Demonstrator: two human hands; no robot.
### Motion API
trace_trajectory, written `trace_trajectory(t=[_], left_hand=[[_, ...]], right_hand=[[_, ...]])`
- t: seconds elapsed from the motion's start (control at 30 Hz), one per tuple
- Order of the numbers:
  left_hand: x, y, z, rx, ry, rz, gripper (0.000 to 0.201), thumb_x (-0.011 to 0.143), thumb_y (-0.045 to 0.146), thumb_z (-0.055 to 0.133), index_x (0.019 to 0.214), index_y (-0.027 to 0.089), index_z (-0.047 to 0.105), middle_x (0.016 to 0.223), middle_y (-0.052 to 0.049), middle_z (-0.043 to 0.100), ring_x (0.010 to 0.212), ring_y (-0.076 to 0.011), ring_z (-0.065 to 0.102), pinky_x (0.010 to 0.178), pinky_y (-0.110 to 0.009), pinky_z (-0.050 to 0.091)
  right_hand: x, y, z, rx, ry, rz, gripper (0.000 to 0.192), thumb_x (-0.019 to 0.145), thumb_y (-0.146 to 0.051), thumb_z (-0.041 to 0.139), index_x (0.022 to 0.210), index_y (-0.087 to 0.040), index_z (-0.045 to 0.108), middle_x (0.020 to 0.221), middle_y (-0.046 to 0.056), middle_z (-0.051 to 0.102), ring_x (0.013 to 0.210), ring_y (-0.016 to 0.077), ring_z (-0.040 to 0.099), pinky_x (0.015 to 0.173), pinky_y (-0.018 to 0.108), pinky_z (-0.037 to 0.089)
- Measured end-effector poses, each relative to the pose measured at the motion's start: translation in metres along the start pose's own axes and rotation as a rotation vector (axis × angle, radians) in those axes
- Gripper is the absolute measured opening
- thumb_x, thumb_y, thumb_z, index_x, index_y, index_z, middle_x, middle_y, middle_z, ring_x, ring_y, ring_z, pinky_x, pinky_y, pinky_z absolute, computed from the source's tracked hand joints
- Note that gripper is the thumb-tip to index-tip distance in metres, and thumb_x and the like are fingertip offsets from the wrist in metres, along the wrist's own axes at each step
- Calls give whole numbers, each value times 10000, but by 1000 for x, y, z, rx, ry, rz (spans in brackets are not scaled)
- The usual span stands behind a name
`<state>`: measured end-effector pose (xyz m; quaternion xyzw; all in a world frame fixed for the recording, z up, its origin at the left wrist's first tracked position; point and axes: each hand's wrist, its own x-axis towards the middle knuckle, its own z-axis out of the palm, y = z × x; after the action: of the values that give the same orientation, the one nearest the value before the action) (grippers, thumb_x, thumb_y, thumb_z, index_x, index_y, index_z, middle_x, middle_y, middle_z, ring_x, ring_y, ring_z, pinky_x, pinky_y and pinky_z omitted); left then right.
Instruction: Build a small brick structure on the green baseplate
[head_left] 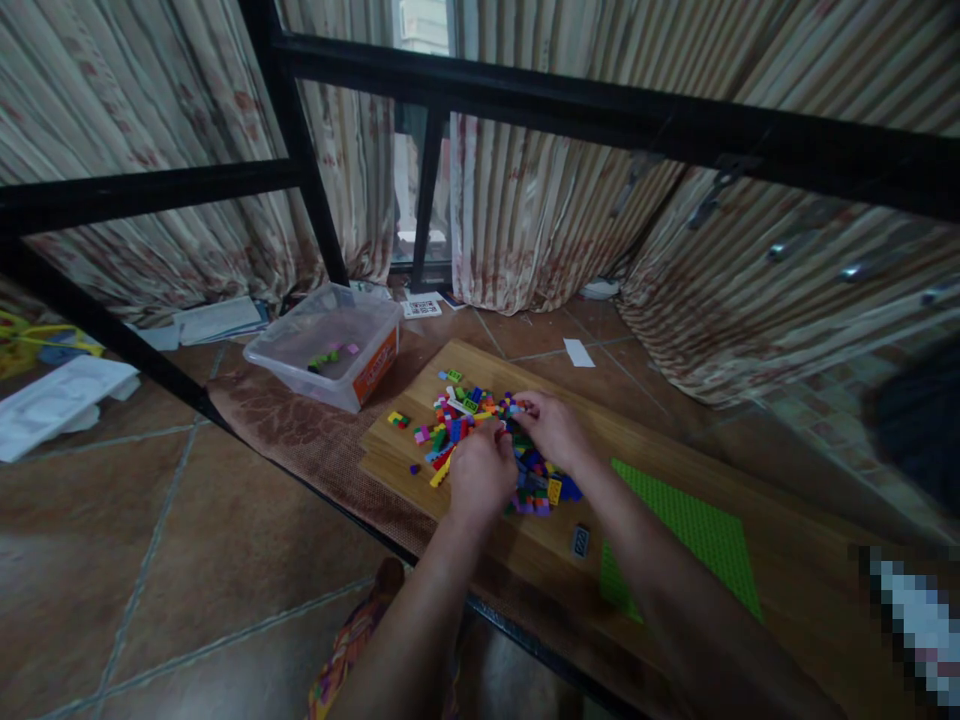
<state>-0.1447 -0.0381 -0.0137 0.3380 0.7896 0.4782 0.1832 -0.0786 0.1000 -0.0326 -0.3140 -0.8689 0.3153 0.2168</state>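
Both hands meet over a pile of small coloured building bricks on the wooden surface. The left hand is curled, knuckles up, its fingertips down among the bricks; whether its grip holds a piece cannot be told. The right hand pinches narrowly at a small light-blue brick at the pile's far edge. A few loose bricks lie scattered just beside the pile. A grey piece lies apart, nearer the person, beside a green baseplate. Beyond the pile stands a clear plastic bin holding a few bricks, resting on a brown mat.
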Motion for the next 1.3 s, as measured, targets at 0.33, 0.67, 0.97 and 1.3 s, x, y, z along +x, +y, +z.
trace_trajectory(t=[0.33, 0.67, 0.97, 1.3], left_hand=[[1, 5, -1, -912, -336, -224, 235, 801, 388, 631, 826, 154, 619, 671, 9, 585, 561, -96, 540, 529, -203, 451], [0, 0, 11, -651, -229, 14, 261, 788, 258, 624, 1017, 137, 653, 748, -13, 645, 648, -129, 591, 601, -233, 506], [-2, -3, 20, -590, -142, -23, 198, 803, 180, 562, 980, 145, 644, 821, -37, 691, 665, -128, 620, 623, -227, 494], [-1, 0, 7, -391, -262, 172, 348, 859, 165, 488, 1185, 176, 608, 1113, -66, 681, 998, -196, 634, 916, -332, 481]], right_hand=[[-60, -25, -25, 723, -12, 56, 329, 764, -357, 700, 1073, -241, 702, 940, 20, 716, 836, 162, 634, 807, 320, 491], [-66, -35, -7, 547, 284, 106, 286, 800, -411, 634, 996, -221, 717, 895, 31, 729, 794, 178, 648, 742, 300, 500], [-64, -40, 9, 671, 456, 304, 319, 807, -461, 556, 922, -194, 687, 696, 11, 666, 594, 148, 565, 571, 271, 440], [-61, -38, -11, 875, 125, 412, 346, 671, -517, 717, 771, -192, 657, 577, -54, 518, 474, 79, 397, 429, 211, 282]])
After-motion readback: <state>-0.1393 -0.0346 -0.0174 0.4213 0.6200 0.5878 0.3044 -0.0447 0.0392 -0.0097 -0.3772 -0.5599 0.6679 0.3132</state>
